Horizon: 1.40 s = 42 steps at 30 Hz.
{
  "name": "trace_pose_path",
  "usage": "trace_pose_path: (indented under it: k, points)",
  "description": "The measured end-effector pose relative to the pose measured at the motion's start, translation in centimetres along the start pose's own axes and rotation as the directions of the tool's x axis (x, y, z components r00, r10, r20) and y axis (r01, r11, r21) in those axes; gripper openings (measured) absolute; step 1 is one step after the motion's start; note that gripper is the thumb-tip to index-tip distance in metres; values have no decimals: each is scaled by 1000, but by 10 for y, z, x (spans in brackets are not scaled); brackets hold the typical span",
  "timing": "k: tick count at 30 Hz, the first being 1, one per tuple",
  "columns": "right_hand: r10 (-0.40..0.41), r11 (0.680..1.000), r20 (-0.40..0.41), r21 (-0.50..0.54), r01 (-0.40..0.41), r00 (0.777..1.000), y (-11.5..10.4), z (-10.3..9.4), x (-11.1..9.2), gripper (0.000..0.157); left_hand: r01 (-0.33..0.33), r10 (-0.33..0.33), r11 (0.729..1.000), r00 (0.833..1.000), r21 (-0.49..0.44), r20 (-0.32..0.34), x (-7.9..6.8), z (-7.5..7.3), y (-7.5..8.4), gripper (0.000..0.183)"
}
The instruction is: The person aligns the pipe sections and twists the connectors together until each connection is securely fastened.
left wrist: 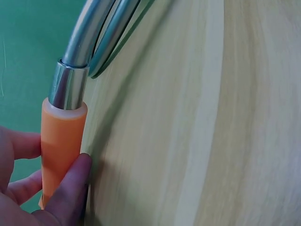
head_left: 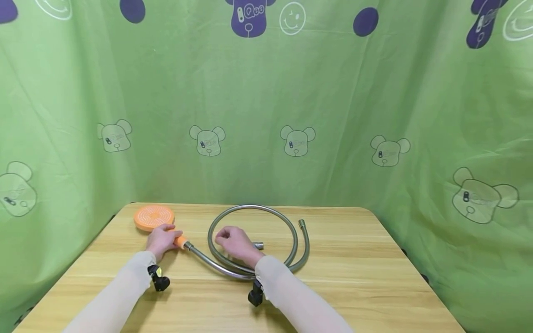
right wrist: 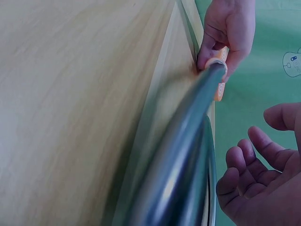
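My left hand (head_left: pixel 161 241) grips the orange handle (left wrist: pixel 61 146) of a shower head (head_left: pixel 154 217), whose round perforated face points up at the table's back left. In the left wrist view, thumb and fingers lie on either side of that handle. A silvery metal collar (left wrist: pixel 68 87) joins it to a shower hose (head_left: pixel 216 267), which loops to the right. Over the loop, my right hand (head_left: pixel 237 244) holds nothing, its fingers loosely bent. The right wrist view shows this right hand (right wrist: pixel 263 179) beside the hose (right wrist: pixel 174 155), with a gap between thumb and fingertips.
The hose's free end (head_left: pixel 301 224) points toward the back of the wooden table (head_left: pixel 354 286). Partly behind the right wrist lies a small metal fitting (head_left: pixel 258 245). Green curtains (head_left: pixel 254 175) with bear prints hang around the back and sides.
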State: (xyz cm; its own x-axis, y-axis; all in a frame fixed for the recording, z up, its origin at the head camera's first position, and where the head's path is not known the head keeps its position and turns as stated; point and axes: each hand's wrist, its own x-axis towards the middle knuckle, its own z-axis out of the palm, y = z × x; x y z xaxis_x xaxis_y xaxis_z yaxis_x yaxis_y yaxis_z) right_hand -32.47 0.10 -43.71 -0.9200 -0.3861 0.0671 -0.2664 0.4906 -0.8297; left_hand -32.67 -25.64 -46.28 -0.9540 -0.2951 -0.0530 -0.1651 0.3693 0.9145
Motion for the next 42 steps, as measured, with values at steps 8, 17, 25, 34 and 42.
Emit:
trace_pose_path:
  k: [8, 17, 25, 34, 42]
  points:
    - [-22, 999, -8, -39, 21, 1000, 0, -10, -1, 14, -3, 2, 998, 1000, 67, 16, 2, -1, -2, 55]
    - [-25, 996, -37, -81, 22, 999, 6, -20, -1, 17, -13, 17, 983, 1000, 182, -18, -1, -2, 0, 54]
    - [-24, 994, -45, -106, 19, 999, 7, -33, -3, 18, -65, 85, 958, 995, 281, -58, -7, -6, 12, 46]
    - [-19, 993, -63, -117, 12, 998, 17, -49, -4, 18, -99, 128, 909, 991, 406, -45, -9, -7, 25, 39]
    - [-2, 993, -84, -117, -8, 996, 24, -63, -4, 20, -121, 136, 909, 991, 399, -8, -10, -1, 44, 41]
